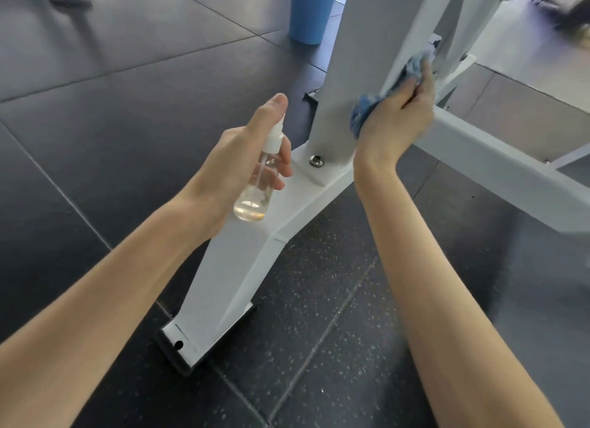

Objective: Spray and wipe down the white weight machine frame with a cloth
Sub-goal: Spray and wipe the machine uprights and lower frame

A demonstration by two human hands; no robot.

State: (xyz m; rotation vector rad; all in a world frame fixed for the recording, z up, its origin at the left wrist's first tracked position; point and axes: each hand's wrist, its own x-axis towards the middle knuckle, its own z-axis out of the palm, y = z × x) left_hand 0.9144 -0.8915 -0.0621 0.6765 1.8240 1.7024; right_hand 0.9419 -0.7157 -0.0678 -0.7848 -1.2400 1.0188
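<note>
Cloth (365, 112), blue and bunched, lies under the fingers (423, 82) of the right hand (396, 121), which curl round it and press it to a slanted bar of the white frame (348, 54), low by the floor joint. Firm, overlapping strokes along the bar would serve best. The left hand (233, 159) clasps the spray bottle (255, 188), forefinger atop the nozzle, just beside the upright.
</note>
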